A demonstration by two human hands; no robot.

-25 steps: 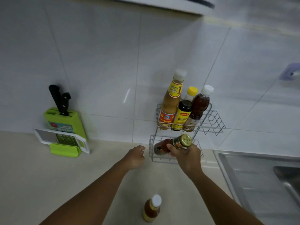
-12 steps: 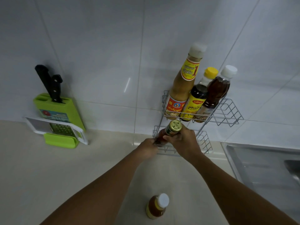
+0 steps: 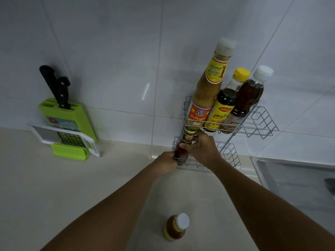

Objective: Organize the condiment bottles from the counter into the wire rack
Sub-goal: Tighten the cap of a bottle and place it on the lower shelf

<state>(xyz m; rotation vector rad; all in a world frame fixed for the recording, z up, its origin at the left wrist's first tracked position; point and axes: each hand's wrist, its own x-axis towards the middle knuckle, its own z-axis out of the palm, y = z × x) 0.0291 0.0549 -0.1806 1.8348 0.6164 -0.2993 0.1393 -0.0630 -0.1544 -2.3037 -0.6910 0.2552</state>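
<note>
Seating a gold-capped jar [image 3: 186, 142] upright in the lower tier of the wire rack [image 3: 228, 156], the right hand [image 3: 203, 151] wraps its neck while the left hand [image 3: 165, 162] pinches its base. Above the grip, three bottles [image 3: 223, 98] already stand. Behind both wrists, one white-capped bottle [image 3: 175, 228] waits on the counter [image 3: 72, 187].
</note>
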